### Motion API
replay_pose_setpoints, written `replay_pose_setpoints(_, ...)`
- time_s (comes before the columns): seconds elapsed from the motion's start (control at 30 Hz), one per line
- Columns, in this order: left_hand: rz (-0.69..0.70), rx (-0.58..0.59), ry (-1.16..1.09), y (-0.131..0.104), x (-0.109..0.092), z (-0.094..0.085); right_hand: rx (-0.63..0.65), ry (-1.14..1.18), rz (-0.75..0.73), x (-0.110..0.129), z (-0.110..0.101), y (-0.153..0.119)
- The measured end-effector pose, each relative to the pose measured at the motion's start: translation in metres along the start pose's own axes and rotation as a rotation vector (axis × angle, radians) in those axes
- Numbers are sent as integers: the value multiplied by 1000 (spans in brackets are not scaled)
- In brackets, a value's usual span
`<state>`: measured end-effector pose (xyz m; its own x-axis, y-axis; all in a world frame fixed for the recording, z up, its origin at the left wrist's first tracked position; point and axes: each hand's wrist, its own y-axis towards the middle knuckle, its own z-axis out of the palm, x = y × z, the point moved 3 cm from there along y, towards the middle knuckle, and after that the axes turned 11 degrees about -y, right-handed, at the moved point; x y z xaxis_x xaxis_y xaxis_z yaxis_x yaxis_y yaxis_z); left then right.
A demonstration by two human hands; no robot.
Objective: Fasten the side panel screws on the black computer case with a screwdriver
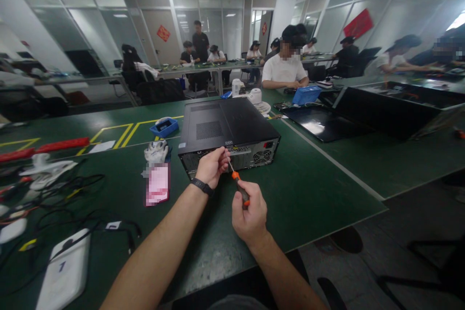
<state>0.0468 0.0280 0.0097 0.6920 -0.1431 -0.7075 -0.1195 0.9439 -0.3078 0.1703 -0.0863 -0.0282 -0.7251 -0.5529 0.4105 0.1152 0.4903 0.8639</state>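
A black computer case [232, 123] lies flat on the green table, its rear panel with fan grille and power socket facing me. My right hand [250, 210] is wrapped round the orange and dark handle of a screwdriver [236, 175], whose thin shaft points up and left toward the rear panel. At the shaft's tip, my left hand [211, 168] has its thumb and forefinger pinched together close to the case's rear edge. Whatever those fingertips hold, if anything, is too small to make out. A dark band is on my left wrist.
A blue tray [165, 128], gloves [156, 152] and a pink-edged item [158, 184] sit left of the case. Cables and a white device [65, 271] lie at the near left. Black panels [323, 123] stand at the right. Across the table sits a person in a white shirt [285, 70].
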Motion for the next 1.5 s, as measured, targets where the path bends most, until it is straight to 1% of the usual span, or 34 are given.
replay_pose_setpoints(0.3, -10, -8, 9, -2, -1, 2, 19, -14, 23, -1, 0, 0)
replay_pose_setpoints(0.8, -9, -17, 21, -4, 0, 3, 9, -32, 24, -2, -3, 0)
replay_pose_setpoints(1.23, -15, -33, 23, -5, -2, 6, -2, -3, 26, 1, -5, 4)
replay_pose_setpoints(1.5, -28, -30, 29, -7, -3, 8, 31, -20, 45, -2, -3, 0)
